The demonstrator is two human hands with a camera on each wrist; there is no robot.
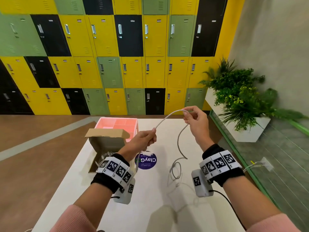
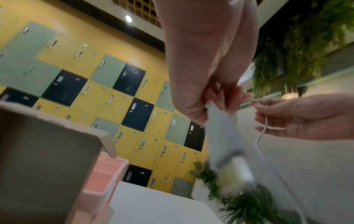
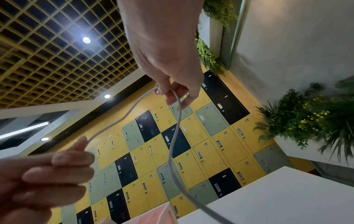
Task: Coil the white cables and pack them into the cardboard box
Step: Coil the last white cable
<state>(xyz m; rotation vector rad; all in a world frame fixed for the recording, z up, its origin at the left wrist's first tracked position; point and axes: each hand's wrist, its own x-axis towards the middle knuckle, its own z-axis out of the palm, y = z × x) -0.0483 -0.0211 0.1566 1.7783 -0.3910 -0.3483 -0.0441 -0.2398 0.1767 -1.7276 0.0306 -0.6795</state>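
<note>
Gripping one white cable — left hand fisted, right hand pinching, coiled cables boxed — head view only.

A white cable arcs in mid-air, its slack looping onto the bench; the cardboard box stands open, holding coiled white cables.
</note>
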